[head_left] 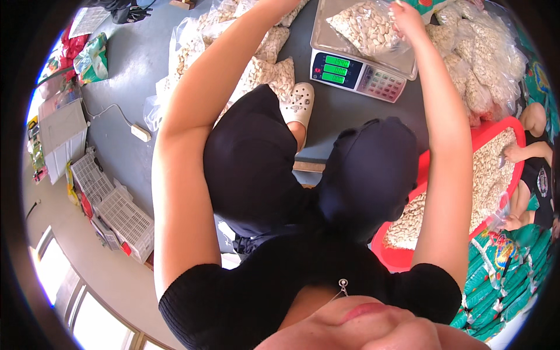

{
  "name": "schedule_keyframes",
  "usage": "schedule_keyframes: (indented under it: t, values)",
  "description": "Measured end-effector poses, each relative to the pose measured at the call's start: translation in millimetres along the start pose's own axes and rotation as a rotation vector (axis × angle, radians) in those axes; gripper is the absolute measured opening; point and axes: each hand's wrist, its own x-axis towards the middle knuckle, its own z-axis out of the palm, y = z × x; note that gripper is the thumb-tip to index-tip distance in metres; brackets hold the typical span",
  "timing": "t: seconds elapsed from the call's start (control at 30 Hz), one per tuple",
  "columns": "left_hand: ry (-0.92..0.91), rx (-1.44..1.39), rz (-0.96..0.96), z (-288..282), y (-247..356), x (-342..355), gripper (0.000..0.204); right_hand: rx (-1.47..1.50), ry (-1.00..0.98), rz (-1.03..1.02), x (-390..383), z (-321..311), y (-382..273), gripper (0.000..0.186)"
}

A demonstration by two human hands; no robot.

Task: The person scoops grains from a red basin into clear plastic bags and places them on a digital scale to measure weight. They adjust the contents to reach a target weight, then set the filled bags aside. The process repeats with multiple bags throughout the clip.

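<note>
A clear plastic bag of white beans (pixel 364 26) lies on the metal pan of a digital scale (pixel 357 76), whose green display is lit. My right hand (pixel 407 22) is closed at the right side of this bag, pinching its plastic. At the top edge of the view my left hand (pixel 284 4) is mostly cut off, so its fingers do not show. Nearest to it are several filled bags of beans (pixel 271 73) heaped on the floor beside my shoe.
More filled bags (pixel 481 64) are piled right of the scale. A red tub (pixel 518 125) of loose beans stands at my right, where another person's hand (pixel 514 153) reaches in. Green sacks (pixel 507 291) lie behind it. White crates (pixel 125 216) and a power strip (pixel 140 133) are at the left.
</note>
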Motion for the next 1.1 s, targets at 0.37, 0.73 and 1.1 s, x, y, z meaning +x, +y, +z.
schedule_keyframes:
  t: [0.37,0.73,1.1]
  values:
    - [0.007,-0.243,-0.028,31,37,-1,0.02,0.477,0.434,0.378,-250,-298,-47,0.027]
    - [-0.073,-0.344,0.028,63,27,11,0.017,-0.749,0.156,0.61,-368,-455,204,0.037]
    - [-0.026,-0.146,-0.195,45,19,8,0.024,-0.796,0.138,-0.228,-199,-218,-48,0.026]
